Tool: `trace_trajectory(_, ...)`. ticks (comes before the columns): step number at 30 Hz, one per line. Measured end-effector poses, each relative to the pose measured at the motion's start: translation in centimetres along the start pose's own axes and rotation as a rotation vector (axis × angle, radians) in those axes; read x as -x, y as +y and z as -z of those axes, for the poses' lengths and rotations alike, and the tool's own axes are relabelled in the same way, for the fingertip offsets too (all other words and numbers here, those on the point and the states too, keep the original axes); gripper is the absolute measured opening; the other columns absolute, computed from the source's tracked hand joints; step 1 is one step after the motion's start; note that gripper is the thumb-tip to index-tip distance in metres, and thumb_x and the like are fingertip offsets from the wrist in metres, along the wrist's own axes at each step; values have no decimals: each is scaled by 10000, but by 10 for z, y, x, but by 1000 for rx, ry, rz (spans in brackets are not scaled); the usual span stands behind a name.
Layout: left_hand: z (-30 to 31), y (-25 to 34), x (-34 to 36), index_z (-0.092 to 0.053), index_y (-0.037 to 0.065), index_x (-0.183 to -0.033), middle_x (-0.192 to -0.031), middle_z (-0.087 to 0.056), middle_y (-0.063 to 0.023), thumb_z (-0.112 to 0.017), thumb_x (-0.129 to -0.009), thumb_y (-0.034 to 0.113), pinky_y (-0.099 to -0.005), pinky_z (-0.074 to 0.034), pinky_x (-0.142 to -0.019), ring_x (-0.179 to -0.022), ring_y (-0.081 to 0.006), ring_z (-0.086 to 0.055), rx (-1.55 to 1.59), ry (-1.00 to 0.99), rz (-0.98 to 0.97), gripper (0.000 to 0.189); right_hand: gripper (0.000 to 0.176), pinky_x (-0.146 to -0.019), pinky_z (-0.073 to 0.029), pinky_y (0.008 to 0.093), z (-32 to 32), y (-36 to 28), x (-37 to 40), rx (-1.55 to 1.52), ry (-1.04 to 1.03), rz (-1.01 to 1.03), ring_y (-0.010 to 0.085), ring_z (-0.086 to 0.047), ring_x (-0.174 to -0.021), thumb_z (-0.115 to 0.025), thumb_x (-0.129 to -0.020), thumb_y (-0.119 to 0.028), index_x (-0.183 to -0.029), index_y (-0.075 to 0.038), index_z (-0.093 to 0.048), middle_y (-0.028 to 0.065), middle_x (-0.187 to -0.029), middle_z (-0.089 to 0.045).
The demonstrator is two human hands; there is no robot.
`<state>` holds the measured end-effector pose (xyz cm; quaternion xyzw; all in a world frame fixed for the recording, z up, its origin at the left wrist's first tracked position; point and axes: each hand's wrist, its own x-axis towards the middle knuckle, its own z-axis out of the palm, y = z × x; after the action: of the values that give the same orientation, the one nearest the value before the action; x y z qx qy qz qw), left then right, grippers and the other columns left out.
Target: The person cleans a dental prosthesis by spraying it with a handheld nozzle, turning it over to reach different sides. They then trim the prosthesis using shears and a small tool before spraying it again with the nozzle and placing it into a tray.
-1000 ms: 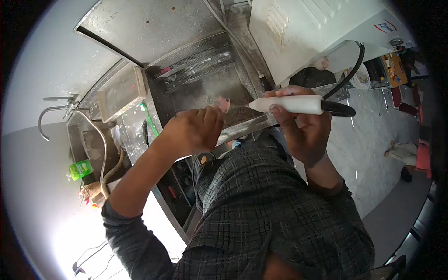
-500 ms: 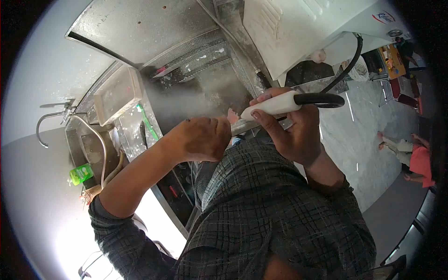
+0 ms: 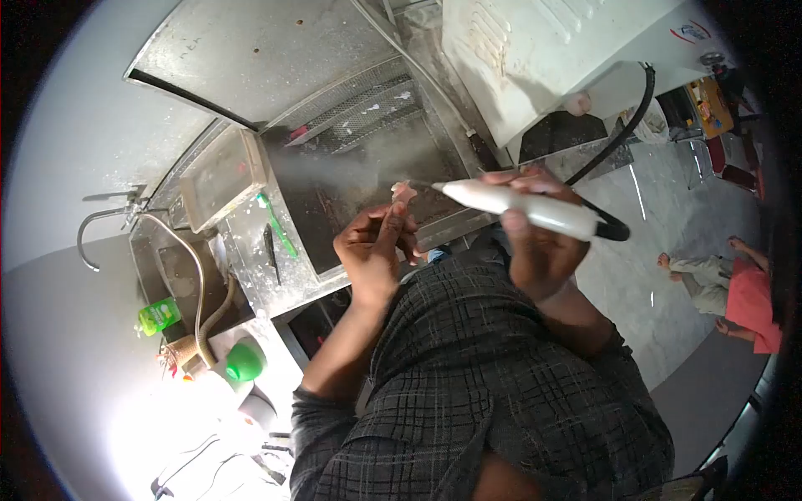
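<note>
A small pink piece (image 3: 403, 192) is pinched between the thumb and fingers of my left hand (image 3: 376, 246), over the front part of a sunken metal tray (image 3: 334, 213). My right hand (image 3: 543, 234) is wrapped round a white steam handpiece (image 3: 522, 207) with a black hose. Its narrow tip points left at the pink piece, a short gap away. Pale mist drifts leftward from there over the tray and mesh.
A green toothbrush (image 3: 277, 225) and a dark thin tool (image 3: 271, 253) lie left of the tray. Beyond are a shallow box (image 3: 221, 179), a faucet (image 3: 100, 215) and a green bottle (image 3: 159, 316). A white machine (image 3: 535, 58) stands at upper right; a person (image 3: 748, 292) is far right.
My left hand has turned, so the pink piece now shows above its fingertips. The handpiece has moved right and tilted, its tip now apart from the piece. A green container has come into view.
</note>
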<state>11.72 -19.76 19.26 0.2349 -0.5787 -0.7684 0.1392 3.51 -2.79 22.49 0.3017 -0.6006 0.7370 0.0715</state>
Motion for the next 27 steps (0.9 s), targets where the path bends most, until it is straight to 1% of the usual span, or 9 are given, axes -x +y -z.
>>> trace_trajectory(2,-13,-3,4,-623,-52,-860,-678,-625,-109,-621,-918,128,-247,-412,-375,-459,-134,-567,190,21,29,190,318,-896,-514,398,-7,3,8,-1,-66,-48,283,-620,-1024,-604,-862,21,-1138,31,-445,228,-1099,-593)
trace_trajectory(5,-23,5,9,-616,-54,-850,-667,-615,-109,-614,-922,131,-251,-417,-374,-448,-137,-558,171,64,78,199,351,-673,-595,290,-14,0,10,94,-88,-60,263,-633,-1009,-613,-851,38,-1156,33,-440,236,-1100,-603)
trace_trajectory(9,-25,6,9,-619,-61,-874,-676,-615,-107,-606,-923,116,-246,-420,-373,-440,-138,-550,296,90,74,184,349,-572,-593,245,-19,1,14,95,-118,-40,256,-637,-1007,-607,-853,38,-1160,33,-441,242,-1105,-603)
trace_trajectory(12,-27,2,11,-620,-63,-894,-686,-617,-109,-600,-924,108,-243,-419,-367,-445,-137,-554,324,59,26,174,345,-643,-600,282,-20,3,18,93,-104,-32,275,-634,-1022,-606,-854,35,-1159,32,-444,245,-1106,-604)
trace_trajectory(14,-28,3,13,-621,-60,-895,-692,-617,-108,-598,-924,105,-242,-418,-365,-445,-136,-553,352,48,42,169,280,-937,-476,422,-19,6,20,98,-106,45,315,-596,-1067,-551,-874,46,-1128,52,-434,266,-1104,-582)
trace_trajectory(18,-30,6,14,-624,-51,-891,-709,-608,-95,-592,-929,114,-237,-419,-368,-447,-128,-541,462,43,132,172,277,-939,-475,429,-19,3,21,55,-84,5,326,-595,-1068,-551,-873,44,-1123,57,-433,278,-1107,-578)
trace_trajectory(21,-28,3,12,-609,-49,-926,-706,-580,-70,-565,-937,104,-211,-399,-385,-467,-103,-496,508,10,141,160,347,-826,-551,366,-16,8,23,114,-82,110,307,-634,-1033,-620,-852,16,-1159,23,-456,248,-1116,-611)
trace_trajectory(23,-29,4,12,-614,-43,-921,-717,-584,-69,-577,-936,126,-215,-407,-386,-473,-105,-508,522,7,163,173,274,-949,-471,445,-16,1,24,85,-101,8,330,-594,-1068,-541,-882,31,-1130,59,-426,284,-1110,-576)
trace_trajectory(27,-28,7,12,-613,-34,-953,-728,-586,-58,-593,-932,151,-205,-402,-400,-491,-101,-511,600,7,261,187,274,-948,-470,445,-18,3,25,89,-91,68,334,-592,-1074,-541,-886,23,-1133,55,-426,284,-1110,-577)
